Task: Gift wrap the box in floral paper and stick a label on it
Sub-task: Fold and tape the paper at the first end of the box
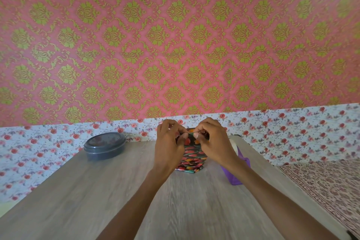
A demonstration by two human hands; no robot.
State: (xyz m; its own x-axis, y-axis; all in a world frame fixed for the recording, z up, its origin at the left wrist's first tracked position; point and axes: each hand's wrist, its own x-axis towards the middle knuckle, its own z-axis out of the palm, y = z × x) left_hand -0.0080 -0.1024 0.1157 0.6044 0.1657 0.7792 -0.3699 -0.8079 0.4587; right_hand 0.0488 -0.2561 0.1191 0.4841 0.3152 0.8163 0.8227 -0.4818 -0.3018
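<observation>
A small box wrapped in dark floral paper (191, 155) stands upright near the far middle of the wooden table (116, 191). My left hand (168, 142) and my right hand (212, 141) are both at its top end. The fingertips of both hands pinch the paper's upper fold between them. A folded flap of the paper sticks out at the box's bottom, flat on the table. Most of the box's sides are hidden behind my hands. No label is visible.
A round dark grey lidded container (105, 146) sits at the table's far left. A purple object (236, 171) and a whitish roll (234, 145) lie behind my right forearm. Floral wallpaper backs the table, and a patterned cloth (321, 187) lies to the right.
</observation>
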